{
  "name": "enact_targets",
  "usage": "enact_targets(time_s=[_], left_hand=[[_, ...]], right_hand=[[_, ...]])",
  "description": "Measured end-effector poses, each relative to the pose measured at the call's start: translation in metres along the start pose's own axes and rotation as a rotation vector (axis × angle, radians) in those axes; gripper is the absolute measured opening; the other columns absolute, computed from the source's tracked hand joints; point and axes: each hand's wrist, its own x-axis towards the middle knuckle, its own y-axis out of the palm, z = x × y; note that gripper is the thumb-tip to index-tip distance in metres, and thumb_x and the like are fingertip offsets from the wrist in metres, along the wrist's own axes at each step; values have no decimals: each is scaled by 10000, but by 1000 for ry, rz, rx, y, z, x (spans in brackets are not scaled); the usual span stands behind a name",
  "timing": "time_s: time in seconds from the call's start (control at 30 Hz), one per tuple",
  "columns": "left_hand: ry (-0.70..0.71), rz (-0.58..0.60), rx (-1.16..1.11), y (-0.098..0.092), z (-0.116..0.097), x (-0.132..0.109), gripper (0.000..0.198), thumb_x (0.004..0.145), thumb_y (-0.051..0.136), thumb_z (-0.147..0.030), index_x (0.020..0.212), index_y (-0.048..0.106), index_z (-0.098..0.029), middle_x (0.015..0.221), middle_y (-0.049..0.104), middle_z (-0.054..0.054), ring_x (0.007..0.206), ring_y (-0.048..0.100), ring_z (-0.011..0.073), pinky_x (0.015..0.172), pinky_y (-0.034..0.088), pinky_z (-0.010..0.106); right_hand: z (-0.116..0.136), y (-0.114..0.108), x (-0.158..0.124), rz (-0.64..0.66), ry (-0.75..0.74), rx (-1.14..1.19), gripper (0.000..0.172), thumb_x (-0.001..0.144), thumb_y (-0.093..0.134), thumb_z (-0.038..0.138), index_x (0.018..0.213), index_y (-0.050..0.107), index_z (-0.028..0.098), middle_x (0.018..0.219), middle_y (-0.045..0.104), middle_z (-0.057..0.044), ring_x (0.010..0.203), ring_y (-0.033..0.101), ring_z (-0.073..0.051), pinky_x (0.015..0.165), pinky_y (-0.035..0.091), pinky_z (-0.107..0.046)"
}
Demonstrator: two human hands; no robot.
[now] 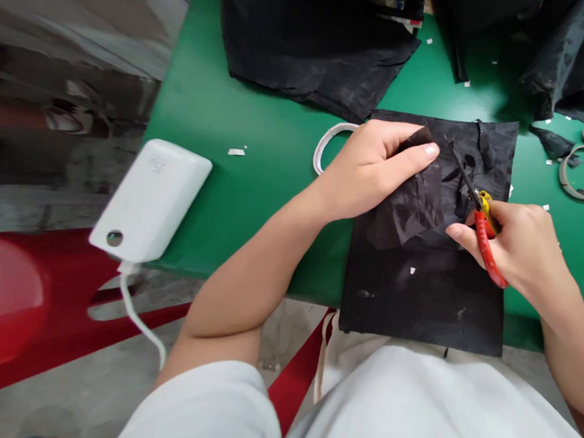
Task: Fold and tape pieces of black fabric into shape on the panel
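Pinching black sheeting (418, 200) between thumb and fingers, the left hand (369, 173) rests over the upper part of a black panel (418, 303); clock directions are read on the view, with twelve at the top. The thumb lies on the upper face of the sheeting, its tip pointing to about two o'clock, and the grip is closed; the crumpled folds spread from the thumb toward three and six o'clock. At four o'clock from this hand, the right hand (528, 242) has its fingers curled about the handles of red-and-yellow scissors (481, 226), whose dark blades point to eleven o'clock among the folds. How far the blades are parted cannot be told, black against black, nor whether they touch the sheeting. The left hand's lower fingers are hidden beneath the sheeting, and most of the right hand's fingers lie behind the palm and handles. Whether sheeting and panel form one piece is unclear. A white tape roll (318, 147) at ten o'clock from the left hand is partly covered by it. Toward twelve o'clock, a black bag (305, 51) on the green table (267, 147) is cut off by the frame.
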Motion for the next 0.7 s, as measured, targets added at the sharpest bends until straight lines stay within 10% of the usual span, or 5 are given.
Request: enact_targets(time_s=[0.7], left_hand=[[96,35,76,8,4,3,172,812,662,-332,899,693,-187,952,734,16,950,676,181,859,526,284]], right_hand=[[3,1,-2,-9,-76,-49,668,726,336,872,594,373,218,485,462,-2,448,372,-122,484,216,-251]])
